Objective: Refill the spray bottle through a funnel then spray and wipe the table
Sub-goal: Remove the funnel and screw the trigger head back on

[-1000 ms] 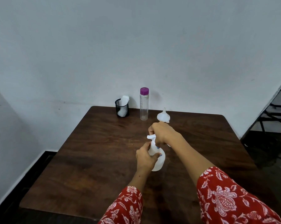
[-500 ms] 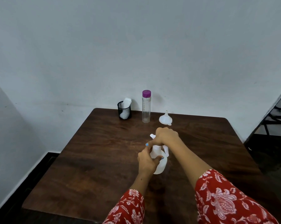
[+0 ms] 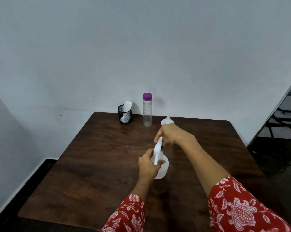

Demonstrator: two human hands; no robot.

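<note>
Left hand [image 3: 148,166] fingers wrapped the translucent white plastic spray bottle [image 3: 162,169]; right hand [image 3: 169,135] fingers clamped its white trigger head [image 3: 158,149] above, over dark wooden bench [image 3: 91,164].

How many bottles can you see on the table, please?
2. The spray bottle stands mid-table, held by the left hand, while the right hand grips its spray head. The clear bottle stands at the far edge, beside the mesh cup.
</note>
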